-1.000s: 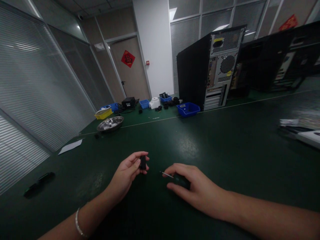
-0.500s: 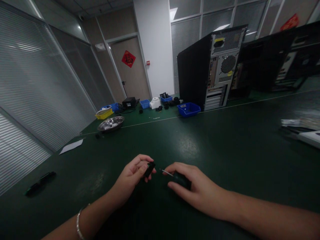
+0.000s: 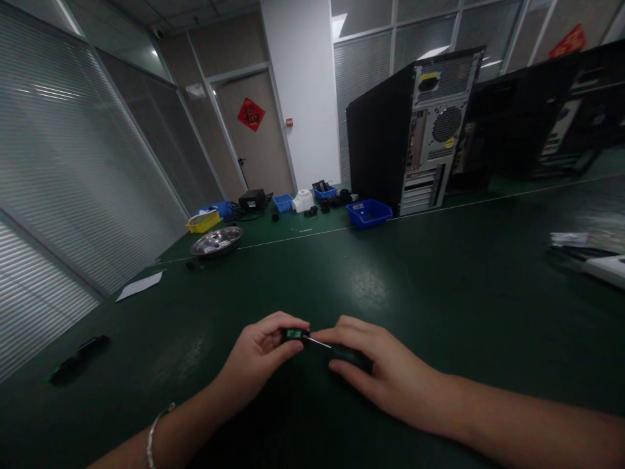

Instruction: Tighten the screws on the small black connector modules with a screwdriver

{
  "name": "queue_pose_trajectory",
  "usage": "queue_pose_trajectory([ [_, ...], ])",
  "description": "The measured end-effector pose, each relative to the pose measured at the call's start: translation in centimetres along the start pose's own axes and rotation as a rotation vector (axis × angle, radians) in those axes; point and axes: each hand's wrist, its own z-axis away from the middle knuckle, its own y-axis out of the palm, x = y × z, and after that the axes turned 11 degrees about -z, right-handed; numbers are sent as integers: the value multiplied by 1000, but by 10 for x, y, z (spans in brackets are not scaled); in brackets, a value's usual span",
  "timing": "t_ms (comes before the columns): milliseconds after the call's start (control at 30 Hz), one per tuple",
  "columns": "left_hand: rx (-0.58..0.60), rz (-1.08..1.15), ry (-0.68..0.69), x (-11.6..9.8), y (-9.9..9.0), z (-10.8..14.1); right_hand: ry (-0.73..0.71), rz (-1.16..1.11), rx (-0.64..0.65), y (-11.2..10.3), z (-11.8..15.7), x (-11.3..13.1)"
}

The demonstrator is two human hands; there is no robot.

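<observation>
"Since the earlier frame, what has shifted for us?"

"Our left hand (image 3: 256,350) has come right, and the small black piece (image 3: 293,334) in it has turned, showing a green face and meeting, or nearly meeting, our tool."

"And around us, biggest first?"

"Our dark green table (image 3: 439,280), with a computer tower (image 3: 381,143) at the far right, a metal dish (image 3: 215,253) at the far left and a blue tray (image 3: 370,222) just beside the tower."

"How are our fingers?"

"Our right hand (image 3: 385,365) grasps the screwdriver (image 3: 344,354), index finger stretched along the shaft; we can't tell how hard the thumb presses. Our left fingertips pinch the piece by its edges, near the middle of the table's near side."

"Is the tip (image 3: 306,337) seated?"

"Too small to tell. It lies at the piece's right end."

"How do we do this well?"

"We'd keep the pinch firm, line the shaft up with that end, push lightly and keep our left fingertips off its line: a slip could jab them or scratch the green face."
</observation>
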Motion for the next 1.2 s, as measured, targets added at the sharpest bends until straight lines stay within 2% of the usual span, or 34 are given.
queue_pose_trajectory([
  [233, -38, -71, 60, 0, 3, 3, 8, 23, -2, 0, 0, -1],
  [467, -43, -284, 145, 3, 1, 7, 14, 18, 12, 0, 0, -2],
  [800, -11, 56, -7, 1, 4, 5, 7, -5, 39, -1, -2, 0],
  [1200, 39, 145, -81, 0, 3, 2, 5, -25, 35, 0, -2, -1],
])
